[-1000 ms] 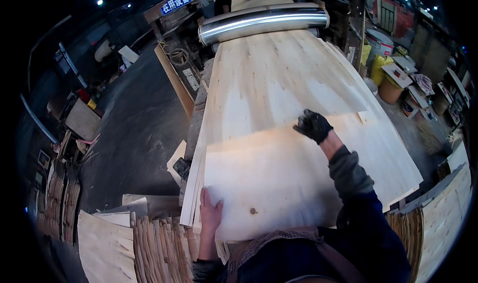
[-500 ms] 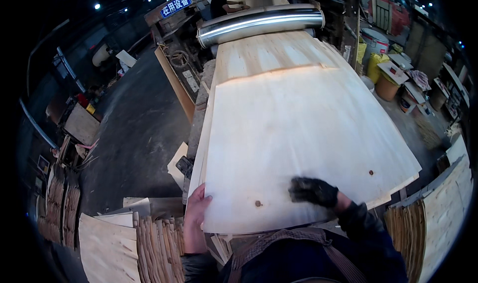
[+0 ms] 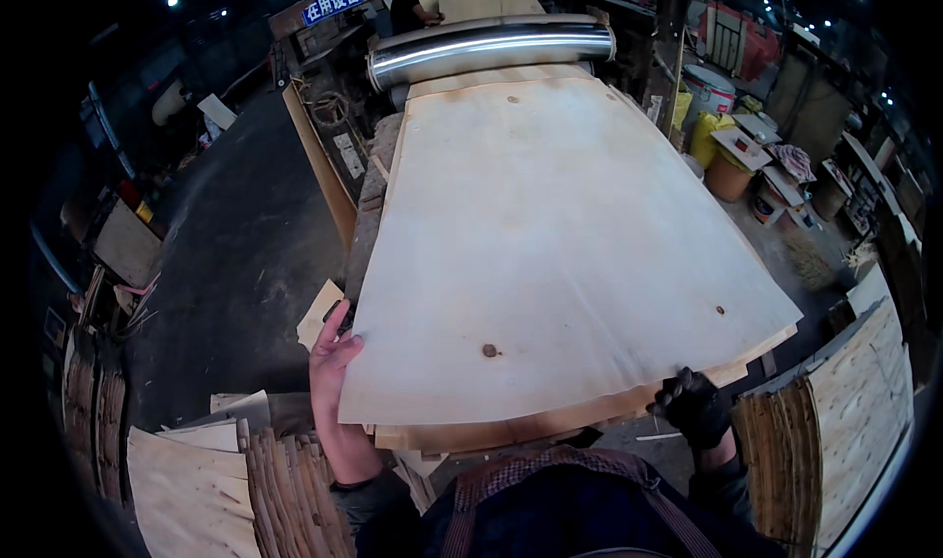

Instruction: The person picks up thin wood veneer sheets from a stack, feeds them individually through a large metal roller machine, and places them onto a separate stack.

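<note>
Work in hand, as judged: squaring a broad, thin, pale wood-veneer sheet (image 3: 550, 234) by its near end. It lies on a browner wood sheet (image 3: 471, 434), far end close to a shiny metal roller (image 3: 491, 49). Bare left hand (image 3: 336, 354): grip released, fingers and thumb apart, thumb at the left edge. Black-gloved right hand (image 3: 695, 408): fingers curled at the near edge; cannot tell if grasping. Next move calls for even, light pressure on both sides. Sheet: smooth, faintly creased, a few dark knots.
</note>
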The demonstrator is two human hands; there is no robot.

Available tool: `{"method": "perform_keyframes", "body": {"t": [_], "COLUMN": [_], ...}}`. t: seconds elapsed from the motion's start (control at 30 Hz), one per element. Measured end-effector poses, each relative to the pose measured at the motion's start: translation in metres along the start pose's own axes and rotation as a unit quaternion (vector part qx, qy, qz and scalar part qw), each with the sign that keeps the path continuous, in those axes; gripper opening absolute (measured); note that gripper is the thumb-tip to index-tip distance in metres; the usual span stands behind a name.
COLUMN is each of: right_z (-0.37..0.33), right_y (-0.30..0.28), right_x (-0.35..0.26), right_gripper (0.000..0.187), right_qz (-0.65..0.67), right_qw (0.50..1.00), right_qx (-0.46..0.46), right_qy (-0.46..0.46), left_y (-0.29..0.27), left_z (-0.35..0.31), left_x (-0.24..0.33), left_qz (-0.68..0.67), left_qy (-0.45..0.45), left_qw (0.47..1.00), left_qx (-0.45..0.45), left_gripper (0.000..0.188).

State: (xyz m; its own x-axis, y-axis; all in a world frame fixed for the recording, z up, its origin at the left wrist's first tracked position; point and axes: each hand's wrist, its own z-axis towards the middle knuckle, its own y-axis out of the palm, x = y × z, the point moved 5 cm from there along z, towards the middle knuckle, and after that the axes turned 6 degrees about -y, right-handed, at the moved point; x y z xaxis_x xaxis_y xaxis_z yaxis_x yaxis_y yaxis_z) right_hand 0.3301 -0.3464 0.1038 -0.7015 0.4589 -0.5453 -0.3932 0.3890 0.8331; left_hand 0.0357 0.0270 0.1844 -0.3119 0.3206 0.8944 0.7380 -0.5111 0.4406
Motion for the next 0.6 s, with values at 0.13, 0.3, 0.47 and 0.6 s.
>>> {"method": "perform_keyframes", "body": {"t": [0.13, 0.3, 0.47, 0.6], "right_z": [0.037, 0.140, 0.271, 0.370], "right_y": [0.042, 0.041, 0.029, 0.041], "right_x": [-0.025, -0.029, -0.012, 0.016], "right_gripper": [0.013, 0.013, 0.016, 0.017], "right_qz": [-0.109, -0.072, -0.046, 0.002], "right_qw": [0.991, 0.995, 0.997, 0.995], "right_qx": [0.044, -0.060, -0.054, -0.095], "right_qy": [-0.056, -0.039, -0.006, 0.032], "left_y": [-0.032, -0.038, -0.067, -0.026], "left_z": [0.019, 0.015, -0.004, -0.019], "left_x": [-0.015, -0.048, -0.125, -0.159], "left_qz": [0.010, 0.004, 0.334, 0.623], "left_qy": [-0.017, -0.019, -0.015, 0.036], "left_qw": [0.999, 0.989, 0.921, 0.760], "left_qx": [0.025, 0.144, 0.201, 0.183], "left_gripper": [0.053, 0.051, 0.051, 0.059]}}
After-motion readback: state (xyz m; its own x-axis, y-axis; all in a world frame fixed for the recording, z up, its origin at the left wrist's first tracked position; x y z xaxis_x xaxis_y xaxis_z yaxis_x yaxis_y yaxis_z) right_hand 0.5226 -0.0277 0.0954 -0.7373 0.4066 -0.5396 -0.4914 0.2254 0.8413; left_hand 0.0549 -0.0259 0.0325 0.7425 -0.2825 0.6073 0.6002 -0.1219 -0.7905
